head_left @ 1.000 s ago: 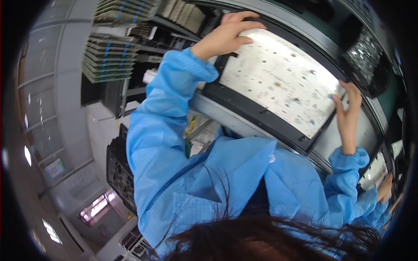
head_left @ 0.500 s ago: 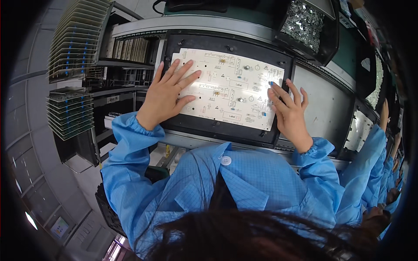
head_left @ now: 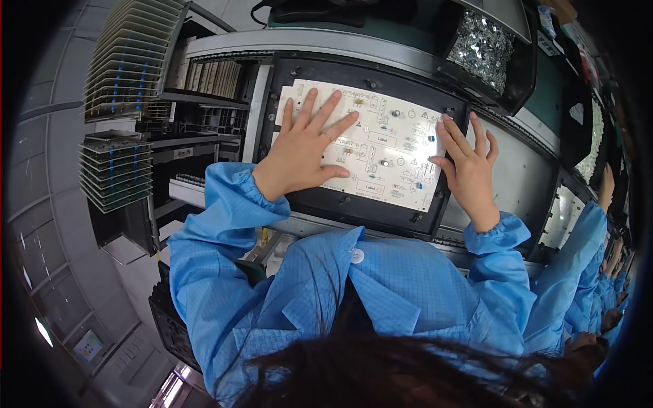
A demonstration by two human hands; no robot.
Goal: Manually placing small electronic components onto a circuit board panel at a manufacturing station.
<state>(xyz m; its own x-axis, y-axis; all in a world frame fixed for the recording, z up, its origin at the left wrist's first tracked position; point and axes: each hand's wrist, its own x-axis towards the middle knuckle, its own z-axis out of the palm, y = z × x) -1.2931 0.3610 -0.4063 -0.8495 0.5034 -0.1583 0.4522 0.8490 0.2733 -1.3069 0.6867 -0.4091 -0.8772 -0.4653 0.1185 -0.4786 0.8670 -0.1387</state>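
A white circuit board with printed markings and a few small parts lies flat in a black carrier frame in front of me. My left hand rests palm down over the board's left part, fingers spread, and hides some of its markings. At the right edge of the board is my right hand, its fingers stretched and apart, the thumb and first fingers near the rim. Close to those fingertips sits a small blue component; another blue component stands lower on the board. Neither hand grips anything.
Racks of upright-stacked boards stand at the left. A black bin of small metal parts is at the back right. A metal rail runs behind the carrier. Blue-sleeved co-workers work along the line at right.
My left hand has slid rightward over the board, with its fingers still spread. My right hand has shifted slightly right and down, toward the board's edge. The whole view has shifted slightly.
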